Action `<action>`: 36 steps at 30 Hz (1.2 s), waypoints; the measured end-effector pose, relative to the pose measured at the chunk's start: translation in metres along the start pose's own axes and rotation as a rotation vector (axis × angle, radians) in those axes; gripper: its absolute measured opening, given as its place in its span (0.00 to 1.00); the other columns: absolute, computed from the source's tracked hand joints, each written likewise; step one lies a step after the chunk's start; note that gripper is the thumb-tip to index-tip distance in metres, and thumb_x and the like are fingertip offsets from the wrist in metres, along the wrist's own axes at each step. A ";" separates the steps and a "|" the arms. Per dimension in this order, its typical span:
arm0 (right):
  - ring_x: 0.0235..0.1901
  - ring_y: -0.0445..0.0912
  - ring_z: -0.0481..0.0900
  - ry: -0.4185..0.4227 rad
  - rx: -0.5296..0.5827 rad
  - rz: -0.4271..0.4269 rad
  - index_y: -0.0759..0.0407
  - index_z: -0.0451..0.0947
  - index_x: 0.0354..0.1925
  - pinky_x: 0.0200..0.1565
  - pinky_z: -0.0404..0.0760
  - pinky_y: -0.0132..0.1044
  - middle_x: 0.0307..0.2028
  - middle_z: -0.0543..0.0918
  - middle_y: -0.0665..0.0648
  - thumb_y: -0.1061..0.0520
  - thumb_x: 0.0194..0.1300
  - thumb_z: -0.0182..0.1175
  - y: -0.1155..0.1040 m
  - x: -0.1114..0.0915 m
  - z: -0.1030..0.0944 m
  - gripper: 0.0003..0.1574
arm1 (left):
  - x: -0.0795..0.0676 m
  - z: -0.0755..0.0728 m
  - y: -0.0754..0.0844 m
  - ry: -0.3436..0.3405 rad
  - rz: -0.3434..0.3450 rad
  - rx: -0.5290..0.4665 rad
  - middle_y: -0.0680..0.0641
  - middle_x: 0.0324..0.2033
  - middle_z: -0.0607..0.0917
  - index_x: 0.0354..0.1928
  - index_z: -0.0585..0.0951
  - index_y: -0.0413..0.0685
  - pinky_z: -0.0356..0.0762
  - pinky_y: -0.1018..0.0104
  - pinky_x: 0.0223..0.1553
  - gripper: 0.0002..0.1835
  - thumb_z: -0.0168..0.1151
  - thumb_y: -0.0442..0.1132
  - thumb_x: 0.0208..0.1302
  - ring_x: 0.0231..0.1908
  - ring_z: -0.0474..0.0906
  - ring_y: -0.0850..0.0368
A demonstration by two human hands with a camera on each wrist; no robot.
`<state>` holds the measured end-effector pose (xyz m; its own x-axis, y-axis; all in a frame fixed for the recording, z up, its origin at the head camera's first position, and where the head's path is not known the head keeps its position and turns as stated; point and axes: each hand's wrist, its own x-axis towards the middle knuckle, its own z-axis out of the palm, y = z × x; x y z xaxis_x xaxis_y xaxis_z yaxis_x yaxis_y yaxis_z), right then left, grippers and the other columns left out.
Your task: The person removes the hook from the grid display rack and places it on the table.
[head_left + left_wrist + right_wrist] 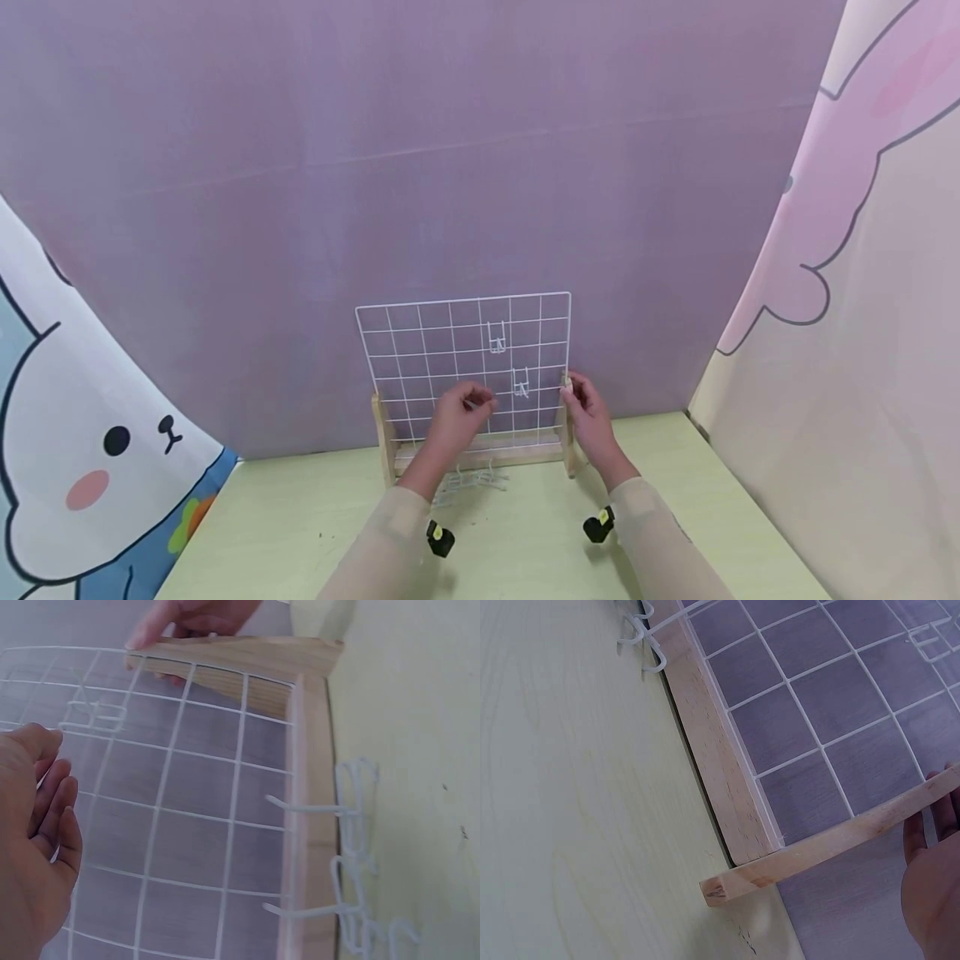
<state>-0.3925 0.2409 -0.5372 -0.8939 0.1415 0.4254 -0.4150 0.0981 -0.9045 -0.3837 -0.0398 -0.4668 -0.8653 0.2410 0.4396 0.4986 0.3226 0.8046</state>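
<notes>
A white wire grid panel [435, 367] stands upright in a wooden stand [487, 457]. Two white wire hooks hang on it, an upper hook [497, 338] and a lower hook [521, 383]. My left hand [459, 417] is in front of the grid, left of the lower hook, its fingers loosely bent; nothing shows between them in the left wrist view. With my right hand [591, 415] I grip the top of the stand's right wooden side piece [840, 844], thumb in front and fingers behind.
Several more white wire hooks [352, 814] lie on the pale table [285, 517] in front of the stand's base. A purple cloth backdrop [465, 167] rises behind the grid. Printed cartoon cloths flank the table on the left [67, 450] and right [862, 375].
</notes>
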 end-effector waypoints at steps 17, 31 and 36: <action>0.55 0.50 0.77 0.004 0.001 -0.001 0.58 0.73 0.75 0.63 0.83 0.46 0.63 0.79 0.69 0.53 0.88 0.57 -0.002 -0.001 0.001 0.25 | 0.025 -0.005 0.044 0.210 0.198 -0.054 0.46 0.47 0.89 0.54 0.86 0.39 0.84 0.56 0.52 0.16 0.78 0.34 0.69 0.47 0.85 0.52; 0.56 0.51 0.77 -0.001 0.016 0.008 0.58 0.73 0.76 0.63 0.83 0.45 0.63 0.78 0.70 0.52 0.88 0.57 -0.003 -0.001 0.002 0.26 | 0.036 -0.008 0.063 0.195 0.254 0.000 0.44 0.48 0.87 0.54 0.87 0.42 0.83 0.54 0.53 0.15 0.79 0.35 0.70 0.49 0.82 0.50; 0.56 0.54 0.77 0.002 0.009 -0.004 0.58 0.73 0.75 0.63 0.83 0.48 0.63 0.78 0.72 0.52 0.88 0.57 -0.004 -0.001 0.002 0.25 | 0.041 -0.008 0.064 0.182 0.275 -0.014 0.42 0.48 0.86 0.54 0.87 0.38 0.82 0.51 0.54 0.15 0.78 0.34 0.69 0.50 0.82 0.48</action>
<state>-0.3907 0.2386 -0.5342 -0.8918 0.1434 0.4291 -0.4200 0.0898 -0.9031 -0.3876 -0.0160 -0.3937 -0.6942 0.1491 0.7041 0.7150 0.2555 0.6508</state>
